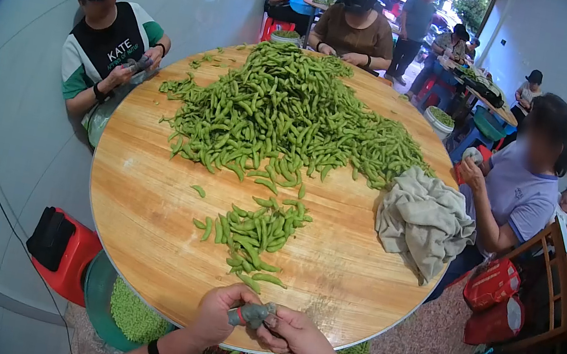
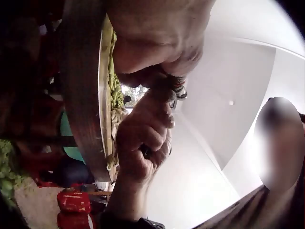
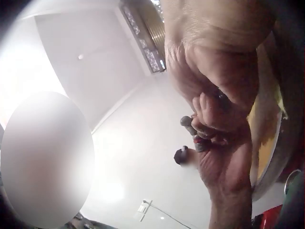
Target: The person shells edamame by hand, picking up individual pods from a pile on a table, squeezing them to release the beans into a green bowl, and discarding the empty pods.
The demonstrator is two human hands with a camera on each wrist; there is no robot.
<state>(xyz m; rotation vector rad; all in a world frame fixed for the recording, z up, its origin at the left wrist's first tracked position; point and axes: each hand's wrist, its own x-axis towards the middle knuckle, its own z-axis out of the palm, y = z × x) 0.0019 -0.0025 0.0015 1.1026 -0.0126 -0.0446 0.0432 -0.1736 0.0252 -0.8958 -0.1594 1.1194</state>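
Over the near edge of the round wooden table [image 1: 135, 242], my left hand [image 1: 218, 310] and right hand [image 1: 304, 340] meet at the fingertips, fingers bent. Grey coverings [image 1: 254, 314] wrap digits where they meet, with a red band on the left side. The right wrist view shows a rounded grey tip [image 3: 186, 121] beside the bent fingers. I cannot tell whether a pod is pinched between the hands. Just beyond them lies a small group of green soybean pods [image 1: 258, 237]. A large heap of pods [image 1: 273, 107] covers the far half.
A crumpled pale cloth [image 1: 424, 221] lies at the table's right. Below left stands a green basin [image 1: 97, 296] of shelled beans [image 1: 134, 314], beside a red stool [image 1: 69, 253]. People sit around the table on the left, right and far sides. Red bags [image 1: 493, 297] are at the right.
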